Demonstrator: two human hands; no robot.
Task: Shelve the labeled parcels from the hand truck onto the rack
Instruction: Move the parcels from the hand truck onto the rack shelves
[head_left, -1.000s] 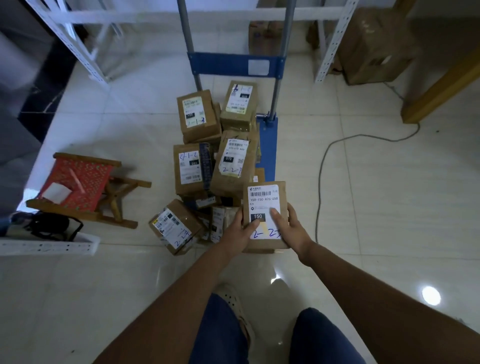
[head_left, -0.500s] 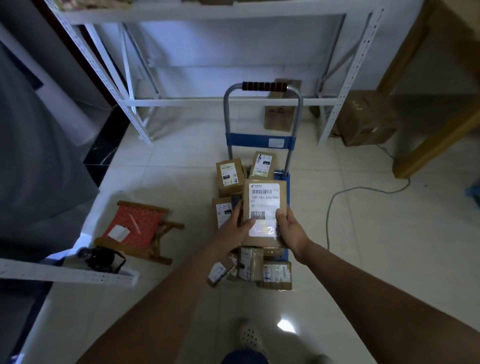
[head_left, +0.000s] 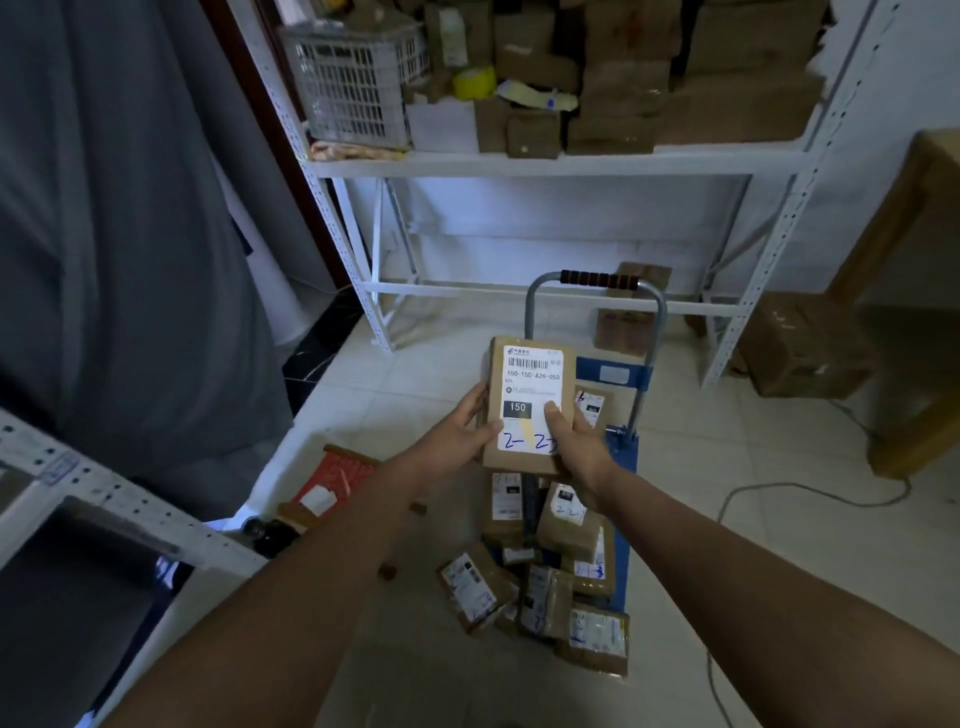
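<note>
Held parcel (head_left: 530, 400) hiding most of the hand truck (head_left: 621, 374), pile labels (head_left: 506, 496) unreadable (too small), upper rack (head_left: 545, 165) cropped

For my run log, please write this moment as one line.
left hand: grips parcel | right hand: grips parcel | parcel: off the hand truck, not yet on the rack

Brown cardboard parcel (head_left: 530, 405) with white label, black barcode and blue handwriting at centre, blue hand truck (head_left: 621, 452) with black-and-red striped grip, white rack (head_left: 545, 166) at 12 o'clock, yellow tape roll (head_left: 474, 82), red stool (head_left: 337, 480) at 8 o'clock
</note>
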